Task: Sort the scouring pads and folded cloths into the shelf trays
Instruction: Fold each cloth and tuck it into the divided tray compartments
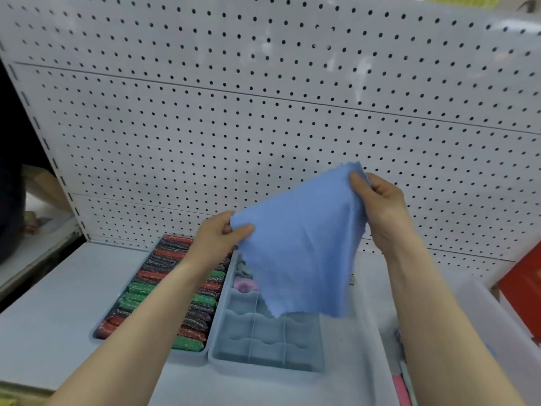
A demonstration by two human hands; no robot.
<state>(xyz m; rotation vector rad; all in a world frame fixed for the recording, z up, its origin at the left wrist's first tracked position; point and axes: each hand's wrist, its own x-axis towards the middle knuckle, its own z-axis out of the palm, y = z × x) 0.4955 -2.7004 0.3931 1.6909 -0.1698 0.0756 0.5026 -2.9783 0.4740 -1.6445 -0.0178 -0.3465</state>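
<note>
Head view: the one camera, looking down at a shelf backed by white pegboard (263, 112).
Blue cloth (301, 247): unfolded, held up in the air above the divided tray, one corner high at the right, the lower corner hanging over the tray's middle cells.
Left hand (218, 234): thumb and curled fingers pinch the cloth's left corner.
Right hand (380, 200): thumb and fingers pinch the cloth's upper right corner, higher than the left hand.
Divided tray (263, 358): grey-blue, on the shelf (44, 317), split into small cells; a pink rolled cloth (244, 285) sits in a far-left cell, another pale one just behind it, partly hidden.
Scouring pads (140, 291): red, green and dark glittery pads packed in rows in a tray touching the divided tray's left side.
Clear bin (497, 317): at the right edge, contents blurred.
Red box (524, 282): far right, against the pegboard.
</note>
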